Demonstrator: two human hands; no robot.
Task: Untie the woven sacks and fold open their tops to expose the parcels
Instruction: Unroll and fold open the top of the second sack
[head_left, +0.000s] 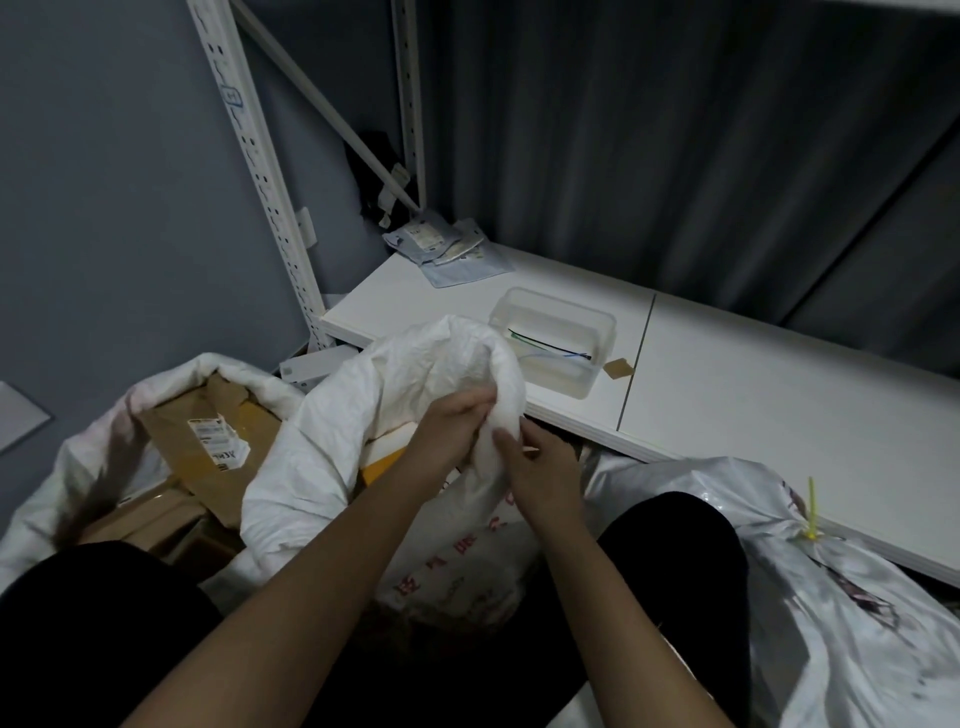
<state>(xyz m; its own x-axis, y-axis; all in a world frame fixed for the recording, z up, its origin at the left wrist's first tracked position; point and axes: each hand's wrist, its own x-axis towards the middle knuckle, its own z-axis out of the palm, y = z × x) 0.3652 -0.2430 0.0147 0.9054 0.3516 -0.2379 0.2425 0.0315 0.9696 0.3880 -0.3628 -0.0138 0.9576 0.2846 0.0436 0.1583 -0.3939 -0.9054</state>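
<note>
A white woven sack (363, 415) stands open in front of me, its top raised and bunched. My left hand (447, 426) grips the right edge of that top, and my right hand (540, 467) holds the same fold from the other side. A yellow parcel (382, 462) shows inside under the fabric. To the left, another sack (78, 467) lies folded open with brown cardboard parcels (208, 441) exposed. At the right, a third white sack (831, 597) is closed with a yellow cable tie (811, 512).
A low white shelf (727, 374) runs behind the sacks, carrying a clear plastic tray (556, 340) with cut ties and a few flat packets (447, 249) at its back. A white perforated rack upright (260, 171) stands at the left. My dark-clad knees flank the middle sack.
</note>
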